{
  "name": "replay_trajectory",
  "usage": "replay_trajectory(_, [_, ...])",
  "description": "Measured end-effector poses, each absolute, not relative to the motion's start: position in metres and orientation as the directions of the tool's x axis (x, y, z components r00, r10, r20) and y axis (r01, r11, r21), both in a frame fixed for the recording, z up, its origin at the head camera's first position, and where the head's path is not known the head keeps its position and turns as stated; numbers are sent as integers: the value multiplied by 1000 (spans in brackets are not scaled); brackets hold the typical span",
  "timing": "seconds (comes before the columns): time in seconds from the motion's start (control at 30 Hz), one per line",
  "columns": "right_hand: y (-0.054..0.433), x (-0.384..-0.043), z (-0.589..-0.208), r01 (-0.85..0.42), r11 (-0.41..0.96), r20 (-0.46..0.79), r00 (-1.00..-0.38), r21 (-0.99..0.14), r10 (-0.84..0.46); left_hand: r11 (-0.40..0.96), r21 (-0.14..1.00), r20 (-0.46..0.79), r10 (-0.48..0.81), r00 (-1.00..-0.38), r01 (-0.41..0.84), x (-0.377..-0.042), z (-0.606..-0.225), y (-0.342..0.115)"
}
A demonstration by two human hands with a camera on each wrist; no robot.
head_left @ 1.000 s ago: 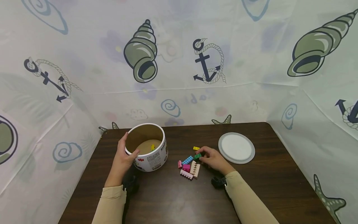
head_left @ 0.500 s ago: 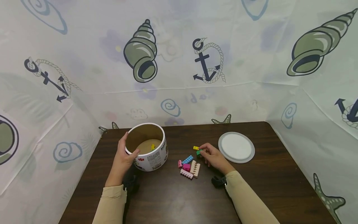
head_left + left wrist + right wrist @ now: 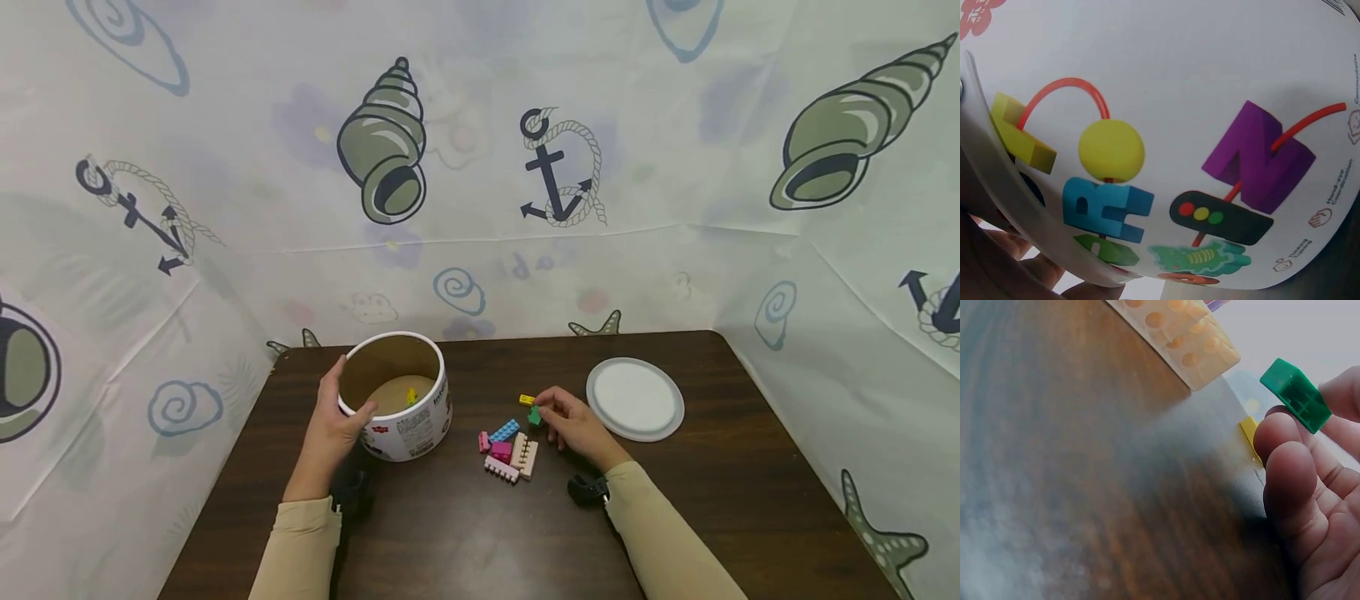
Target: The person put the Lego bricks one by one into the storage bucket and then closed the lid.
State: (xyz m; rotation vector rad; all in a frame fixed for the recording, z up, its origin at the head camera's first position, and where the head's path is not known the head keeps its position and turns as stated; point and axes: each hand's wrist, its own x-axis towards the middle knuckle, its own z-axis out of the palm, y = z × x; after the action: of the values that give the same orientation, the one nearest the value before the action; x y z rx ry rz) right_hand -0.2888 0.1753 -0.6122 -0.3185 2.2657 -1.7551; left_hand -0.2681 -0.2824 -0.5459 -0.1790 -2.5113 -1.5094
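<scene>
A white printed tub (image 3: pixel 408 429) stands at the left of the table, a yellow brick (image 3: pixel 412 396) on its floor. My left hand (image 3: pixel 333 417) grips the tub's near-left rim, thumb over the edge; the left wrist view shows the tub's printed side (image 3: pixel 1166 137). Between thumb and fingers, my right hand (image 3: pixel 572 425) pinches a green toy brick (image 3: pixel 1297 395), its hollow underside showing in the right wrist view. Just beyond those fingers lies another yellow brick (image 3: pixel 527 400). Nearer me is a small group: a blue brick (image 3: pixel 505 431), a magenta brick (image 3: pixel 501 452) and cream bricks (image 3: pixel 525 456).
A round white lid (image 3: pixel 634 398) lies to the right of my right hand. Pink bricks (image 3: pixel 501 469) sit at the near side of the group. The dark wooden table (image 3: pixel 480 533) meets a patterned cloth backdrop (image 3: pixel 480 167) behind and at the sides.
The green brick has come slightly away from the group and turned in my right fingers. My left hand and the tub keep their place.
</scene>
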Motion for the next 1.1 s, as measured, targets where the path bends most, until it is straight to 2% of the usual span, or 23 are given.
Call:
replay_trajectory(0.23, [169,-287,-610,47,195,-93,-968,-980,-233,459,863,237,-3,-972,209,-266,-547,-281])
replay_trajectory(0.37, [161,-283,-596,67,144,-94,-977,-987,-193,446,871,233,-2,-973,208,-265,-550,-281])
replay_trajectory(0.5, [143,-279,-563,30,53,-39,-983,-998,-181,462,860,247,-3,-969,218,-267,-549,-283])
replay_trajectory(0.67, [99,-277,-520,-79,-123,94,-989,-989,-118,482,848,252,0,-968,221,-269,-547,-286])
replay_trajectory(0.87, [30,-286,-505,-216,-370,227,-974,-903,15,484,844,257,15,-966,232,-272,-547,-285])
replay_trajectory(1.0, [-7,-295,-488,-238,-503,250,-967,-831,46,486,843,261,6,-965,231,-272,-547,-284])
replay_trajectory(1.1, [-30,-301,-470,-253,-551,270,-962,-795,52,485,844,264,-3,-965,230,-270,-549,-282])
